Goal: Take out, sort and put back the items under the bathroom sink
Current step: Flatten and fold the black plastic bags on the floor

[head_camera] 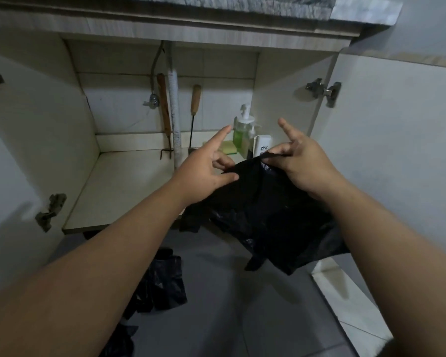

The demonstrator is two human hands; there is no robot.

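Two crumpled black plastic bags (160, 284) on grey floor tiles, lower left. Frame centre: left hand (204, 168) and right hand (301, 163) each pinch top edge of glossy black bag (263, 215), forefingers free, likely spreading it for folding. Beyond, right rear of cabinet shelf (119, 186): pump bottle (242, 130), yellow sponge (229, 148).

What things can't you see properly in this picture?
Head view:
- White ZINC bottle: its lower part is hidden behind the black plastic bag and right hand.
- Yellow sponge: partly hidden by the left hand.
- Black bags on the floor: partly hidden by the left arm.
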